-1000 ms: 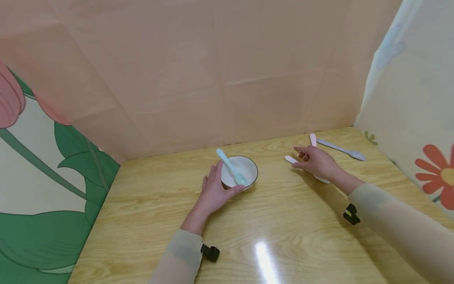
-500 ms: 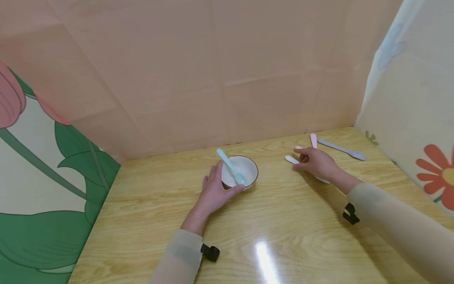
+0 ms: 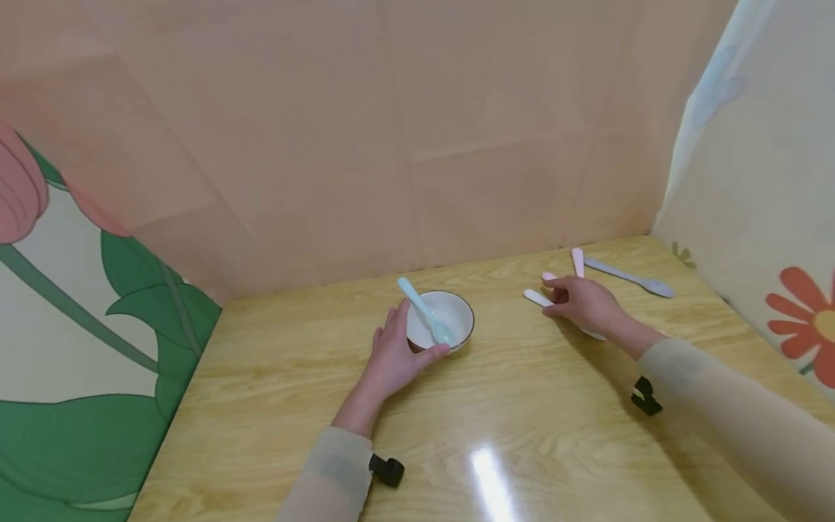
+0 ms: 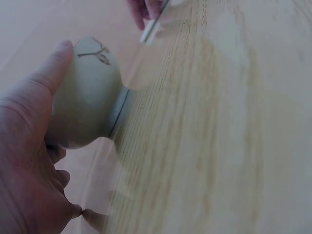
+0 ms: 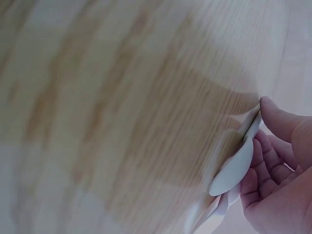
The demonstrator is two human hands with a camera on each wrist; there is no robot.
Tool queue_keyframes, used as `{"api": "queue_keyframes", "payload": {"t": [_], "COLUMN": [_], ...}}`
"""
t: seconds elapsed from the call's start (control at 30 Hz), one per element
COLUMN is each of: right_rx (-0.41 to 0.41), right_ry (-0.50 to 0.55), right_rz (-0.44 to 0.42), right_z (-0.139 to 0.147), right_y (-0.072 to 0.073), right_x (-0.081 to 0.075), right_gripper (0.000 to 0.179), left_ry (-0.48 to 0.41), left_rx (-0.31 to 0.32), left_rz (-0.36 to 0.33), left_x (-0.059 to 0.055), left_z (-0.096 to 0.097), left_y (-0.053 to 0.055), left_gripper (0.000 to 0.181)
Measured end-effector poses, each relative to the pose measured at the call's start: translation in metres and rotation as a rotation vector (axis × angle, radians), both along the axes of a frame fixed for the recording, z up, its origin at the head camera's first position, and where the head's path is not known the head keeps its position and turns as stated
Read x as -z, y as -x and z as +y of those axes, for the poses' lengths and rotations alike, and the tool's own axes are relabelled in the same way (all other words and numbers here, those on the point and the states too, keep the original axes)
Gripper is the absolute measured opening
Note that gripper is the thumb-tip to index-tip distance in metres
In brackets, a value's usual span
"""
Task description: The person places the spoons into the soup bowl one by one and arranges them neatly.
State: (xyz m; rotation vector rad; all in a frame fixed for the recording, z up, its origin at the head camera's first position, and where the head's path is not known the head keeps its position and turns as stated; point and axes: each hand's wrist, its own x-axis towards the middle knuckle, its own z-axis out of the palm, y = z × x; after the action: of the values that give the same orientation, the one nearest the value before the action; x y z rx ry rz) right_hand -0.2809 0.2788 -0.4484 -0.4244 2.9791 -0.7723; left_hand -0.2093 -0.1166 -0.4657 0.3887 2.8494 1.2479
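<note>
In the head view my left hand [image 3: 394, 355] holds a white bowl [image 3: 457, 308] with a dark rim, thumb on its near side and fingers along its left. A light blue spoon [image 3: 420, 304] leans in the bowl, handle over the back rim. The left wrist view shows a twig pattern on the bowl's outer wall [image 4: 92, 92]. At the right, my right hand [image 3: 587, 303] pinches a white spoon [image 3: 536, 297] low at the table; its thumb touches the handle. In the right wrist view the white spoon's bowl end [image 5: 234, 170] lies beside the curled fingers.
Behind the right hand lie a pink spoon [image 3: 578, 261] and a grey-purple spoon [image 3: 629, 277]. Another pink handle tip [image 3: 549, 276] shows by the index finger. A draped backdrop [image 3: 326, 145] rises behind the wooden table [image 3: 293, 362].
My right thumb and fingers have drawn slightly closer together at the white spoon, and a pink handle tip has come into sight beside them. The left hand and bowl keep their place.
</note>
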Motion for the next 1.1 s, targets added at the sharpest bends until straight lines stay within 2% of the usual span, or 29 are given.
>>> {"api": "queue_keyframes", "payload": {"t": [0.3, 0.6, 0.93, 1.1], "right_rx": [0.002, 0.005, 0.009, 0.012], "right_ry": [0.003, -0.017, -0.014, -0.006], "right_rz": [0.019, 0.013, 0.037, 0.045], "right_z": [-0.0029, -0.0036, -0.0066, -0.0068], "right_y": [0.0016, 0.0000, 0.0013, 0.0025], "right_x": [-0.0055, -0.0047, -0.0023, -0.0048], "right_gripper": [0.055, 0.051, 0.042, 0.043], "left_ry": [0.003, -0.011, -0.008, -0.020], "left_rx": [0.003, 0.006, 0.003, 0.005], "left_rz": [0.013, 0.018, 0.014, 0.016], "left_x": [-0.0015, 0.0025, 0.0021, 0.0013], "left_z": [0.0001, 0.0000, 0.0001, 0.0012], "left_y": [0.0041, 0.0019, 0.0007, 0.0013], "left_gripper": [0.118, 0.117, 0.116, 0.115]}}
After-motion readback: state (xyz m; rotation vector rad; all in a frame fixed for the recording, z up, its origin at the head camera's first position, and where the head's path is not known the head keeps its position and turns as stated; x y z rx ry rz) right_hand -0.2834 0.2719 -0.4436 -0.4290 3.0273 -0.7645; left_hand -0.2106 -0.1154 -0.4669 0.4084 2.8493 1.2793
